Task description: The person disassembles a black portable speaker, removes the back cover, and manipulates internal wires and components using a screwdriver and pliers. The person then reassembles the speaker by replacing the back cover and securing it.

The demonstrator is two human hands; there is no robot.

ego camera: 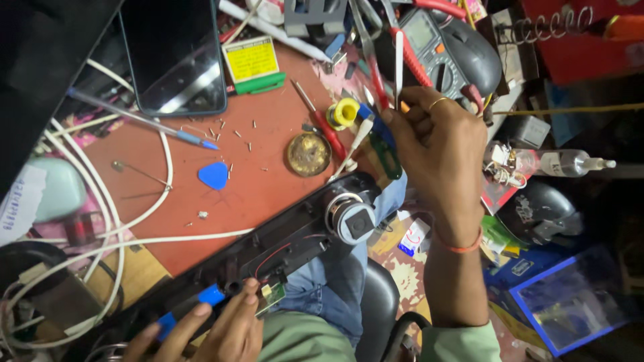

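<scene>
Long black plastic housing (288,245) w/ a round silver-ringed knob/motor end (352,216) lies diagonally across the person's lap and the near edge of the red bench mat (261,147), knob end up toward the mat's near right corner, other end down at lower left. Looks rigid but thin-walled, prob. light to medium wt.; thin red wires and a small circuit board (272,293) show inside, so fragile there. Best gripped on the outer shell edges or the solid knob end, not the wiring. Left hand (215,328) sits at the lower end, fingers curled around the body next to a blue part (211,295); thumb and fingertips pressed on it, so clamped on the housing. Right hand (439,151) is up over the mat's right edge, fingers pinched together on a thin white-handled tool (399,64) standing nearly upright; slim, smooth, could slip. Just beside it: yellow solder-wick spool (344,112), round brass tin (308,154), red-handled screwdriver (322,121). Mid-mat: blue pick (214,175) and loose small screws (235,131). Far left corner holds a dark phone (176,53), w/ a blue-tipped pen (144,121) and white cables (100,221) near the left edge. Multimeter (436,47) at the far right.
</scene>
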